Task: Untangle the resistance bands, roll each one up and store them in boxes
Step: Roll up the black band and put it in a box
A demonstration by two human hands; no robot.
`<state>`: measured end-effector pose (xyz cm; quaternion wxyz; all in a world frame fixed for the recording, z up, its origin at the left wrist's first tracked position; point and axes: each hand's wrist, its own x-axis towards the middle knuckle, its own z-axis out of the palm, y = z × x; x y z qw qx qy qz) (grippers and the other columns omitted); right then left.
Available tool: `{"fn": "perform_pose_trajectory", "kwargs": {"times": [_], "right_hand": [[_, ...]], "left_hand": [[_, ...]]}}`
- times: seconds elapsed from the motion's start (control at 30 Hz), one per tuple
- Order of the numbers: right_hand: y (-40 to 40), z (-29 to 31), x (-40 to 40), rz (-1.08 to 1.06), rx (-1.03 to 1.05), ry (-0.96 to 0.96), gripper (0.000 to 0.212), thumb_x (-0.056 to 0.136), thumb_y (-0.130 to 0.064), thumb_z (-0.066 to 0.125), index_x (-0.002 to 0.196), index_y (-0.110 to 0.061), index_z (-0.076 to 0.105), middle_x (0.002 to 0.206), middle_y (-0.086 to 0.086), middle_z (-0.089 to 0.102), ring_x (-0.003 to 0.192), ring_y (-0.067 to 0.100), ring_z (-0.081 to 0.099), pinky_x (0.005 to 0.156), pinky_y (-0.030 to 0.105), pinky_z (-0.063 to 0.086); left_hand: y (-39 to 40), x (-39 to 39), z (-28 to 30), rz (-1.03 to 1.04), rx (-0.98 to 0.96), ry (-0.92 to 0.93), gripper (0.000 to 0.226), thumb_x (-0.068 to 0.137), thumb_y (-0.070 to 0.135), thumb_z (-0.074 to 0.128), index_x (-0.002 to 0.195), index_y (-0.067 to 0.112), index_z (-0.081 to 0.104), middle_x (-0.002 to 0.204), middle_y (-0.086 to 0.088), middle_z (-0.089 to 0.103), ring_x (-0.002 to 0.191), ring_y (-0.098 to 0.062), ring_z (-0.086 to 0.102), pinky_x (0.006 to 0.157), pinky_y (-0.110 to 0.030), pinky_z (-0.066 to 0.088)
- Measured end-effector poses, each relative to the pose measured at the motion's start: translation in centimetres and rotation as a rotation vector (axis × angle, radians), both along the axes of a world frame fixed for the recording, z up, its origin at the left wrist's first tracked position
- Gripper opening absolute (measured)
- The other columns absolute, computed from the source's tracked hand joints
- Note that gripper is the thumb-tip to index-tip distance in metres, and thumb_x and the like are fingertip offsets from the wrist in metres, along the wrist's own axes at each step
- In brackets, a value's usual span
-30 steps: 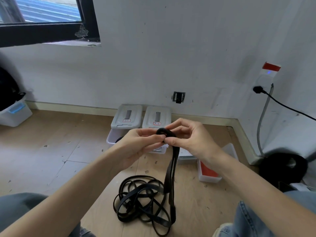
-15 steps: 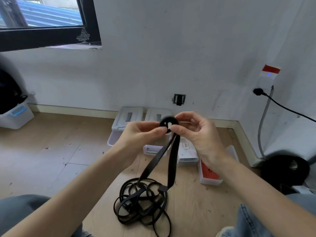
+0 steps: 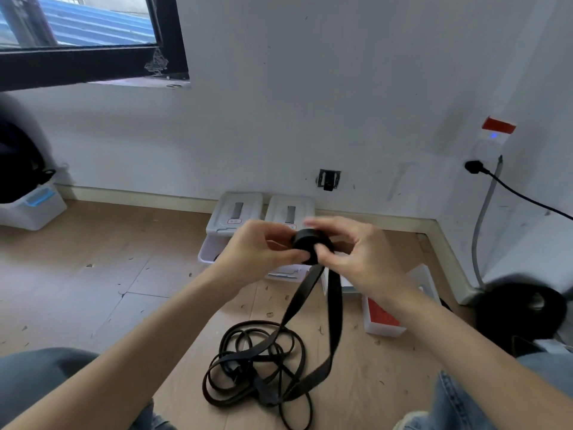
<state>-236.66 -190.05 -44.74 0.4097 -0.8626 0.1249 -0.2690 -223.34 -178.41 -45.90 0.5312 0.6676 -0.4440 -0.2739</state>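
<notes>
Meanwhile both hands, left point(image 3: 254, 252), right point(image 3: 356, 259), pinching rolled band point(image 3: 311, 243), tangled bands point(image 3: 257, 367) below, lidded boxes point(image 3: 235, 212) behind.

Bands point(image 3: 335, 308) – matt black rubber; floor point(image 3: 93, 274) – pale scuffed wood.

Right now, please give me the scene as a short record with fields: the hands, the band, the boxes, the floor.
left hand: grips the black roll from the left
right hand: pinches the same roll from the right
band tail: two strands hang from the roll down to the floor
loose bands: black tangle lying on the wooden floor
boxes: white, by the wall, behind the hands
stage: rolling not finished, nothing seen stored yet
</notes>
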Motion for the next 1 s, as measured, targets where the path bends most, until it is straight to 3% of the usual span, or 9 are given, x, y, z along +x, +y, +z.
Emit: {"fn": "perform_pose_trajectory", "kwargs": {"times": [0.1,0.23,0.37,0.43,0.5,0.63,0.7,0.87,1.0], "right_hand": [[-0.2,0.7,0.0,0.037,0.379,-0.142,0.035,0.075,-0.009,0.074,0.104,-0.019,0.057,0.092,-0.007,0.073,0.089,0.007,0.068,0.075,0.017,0.054],[0.4,0.5,0.2,0.025,0.440,-0.203,0.036,0.068,-0.020,0.075,0.100,-0.020,0.059,0.092,-0.004,0.071,0.086,0.010,0.069,0.073,0.018,0.053],[0.1,0.2,-0.2,0.031,0.176,-0.095,0.036,0.078,0.000,0.070,0.102,-0.026,0.064,0.097,-0.003,0.069,0.096,0.012,0.064,0.087,0.031,0.053],[0.1,-0.1,-0.2,0.045,-0.111,-0.008,0.038,0.079,0.002,0.065,0.108,-0.023,0.067,0.097,-0.001,0.063,0.093,0.010,0.059,0.086,0.028,0.050],[0.0,0.0,0.0,0.069,-0.207,0.021,0.038,0.081,0.002,0.062,0.112,-0.019,0.068,0.096,0.001,0.059,0.089,0.011,0.057,0.082,0.022,0.048],[0.0,1.2,0.0,0.093,0.399,-0.156,0.038,0.076,-0.013,0.071,0.112,-0.021,0.061,0.102,0.001,0.068,0.097,0.012,0.066,0.082,0.023,0.054],[0.1,1.2,0.1,0.060,0.518,-0.232,0.039,0.068,-0.024,0.072,0.103,-0.016,0.057,0.099,0.003,0.069,0.095,0.013,0.067,0.079,0.021,0.053],[-0.1,1.1,0.0,0.022,0.387,-0.180,0.027,0.072,-0.008,0.075,0.093,-0.012,0.058,0.089,0.003,0.070,0.087,0.012,0.068,0.078,0.021,0.053],[-0.5,0.6,-0.2,0.010,-0.145,-0.024,0.029,0.078,-0.002,0.068,0.096,-0.025,0.063,0.095,-0.003,0.066,0.095,0.013,0.061,0.087,0.031,0.050]], "left_hand": [[0.3,0.4,0.8,0.001,-0.142,0.230,0.018,0.076,0.012,0.071,0.093,0.016,0.073,0.083,0.002,0.075,0.078,-0.007,0.070,0.063,-0.011,0.049],[0.3,0.4,1.4,-0.023,-0.180,0.379,0.023,0.075,0.021,0.070,0.097,0.017,0.073,0.092,-0.002,0.074,0.085,-0.012,0.071,0.063,-0.014,0.051],[0.4,0.9,1.6,-0.078,0.003,0.124,0.019,0.074,0.011,0.074,0.091,0.020,0.071,0.085,0.006,0.074,0.080,-0.005,0.070,0.065,-0.009,0.048],[0.4,0.7,1.4,-0.101,0.062,-0.018,0.022,0.072,0.008,0.076,0.085,0.025,0.070,0.081,0.010,0.074,0.078,-0.004,0.070,0.065,-0.009,0.048],[0.4,0.2,1.1,-0.087,0.070,-0.083,0.020,0.071,0.010,0.077,0.082,0.026,0.071,0.077,0.010,0.074,0.075,-0.003,0.070,0.065,-0.010,0.049],[0.6,0.7,2.0,-0.005,-0.140,0.256,0.024,0.068,0.019,0.075,0.091,0.013,0.073,0.085,-0.001,0.075,0.079,-0.010,0.071,0.068,-0.014,0.051],[0.4,0.6,2.2,0.031,-0.227,0.356,0.037,0.065,0.025,0.074,0.099,0.010,0.072,0.095,-0.006,0.074,0.091,-0.017,0.070,0.075,-0.018,0.053],[0.0,-0.1,2.0,0.029,-0.108,0.313,0.031,0.072,0.020,0.072,0.101,0.013,0.070,0.088,0.003,0.074,0.078,-0.006,0.069,0.060,-0.011,0.048],[0.2,0.5,2.0,-0.066,0.053,0.049,0.021,0.076,0.010,0.073,0.095,0.018,0.070,0.082,0.009,0.074,0.080,-0.004,0.070,0.063,-0.009,0.048]]}}
